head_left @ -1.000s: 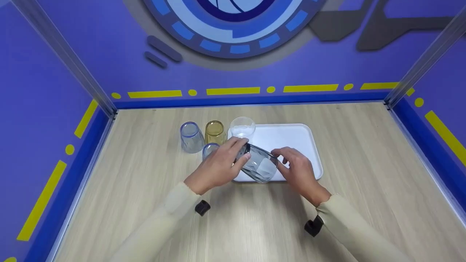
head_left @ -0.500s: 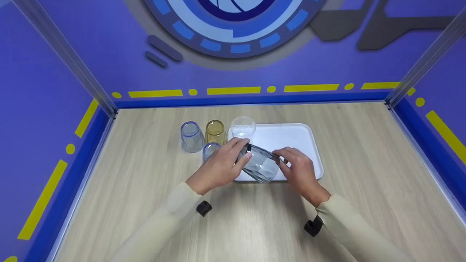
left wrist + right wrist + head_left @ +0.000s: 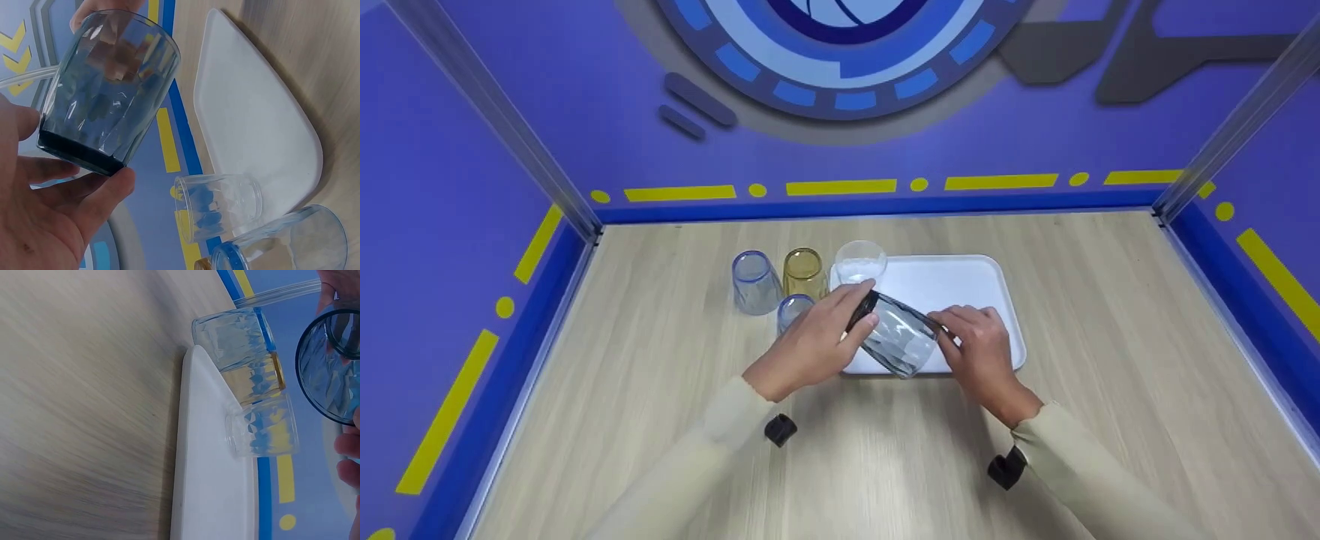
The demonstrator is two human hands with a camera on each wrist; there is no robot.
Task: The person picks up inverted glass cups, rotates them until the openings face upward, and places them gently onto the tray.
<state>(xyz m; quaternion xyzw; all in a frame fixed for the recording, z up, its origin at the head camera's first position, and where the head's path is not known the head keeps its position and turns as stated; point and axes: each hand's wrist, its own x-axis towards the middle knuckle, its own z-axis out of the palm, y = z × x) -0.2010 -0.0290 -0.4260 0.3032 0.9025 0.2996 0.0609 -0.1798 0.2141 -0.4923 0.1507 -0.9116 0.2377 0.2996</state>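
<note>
A smoky grey-blue drinking glass (image 3: 898, 339) is held tilted above the front of the white tray (image 3: 952, 276). My left hand (image 3: 814, 337) grips its thick dark base, thumb and fingers spread around it in the left wrist view. With my right hand (image 3: 979, 346) I pinch the rim at the open end, and the mouth faces the right wrist camera. A clear glass (image 3: 858, 259) stands upright at the tray's back left corner. Just beyond my left hand, a blue-based glass (image 3: 792, 307) is partly hidden behind it.
Left of the tray, an amber glass (image 3: 804, 271) and another blue-based glass (image 3: 756, 285) stand upside down on the wooden table (image 3: 660, 360). Blue printed panels (image 3: 990, 142) wall in the back and both sides.
The grey-blue glass has turned a little between my hands, its dark base showing more fully. My right hand has shifted slightly to the right. The other glasses and the tray stay put.
</note>
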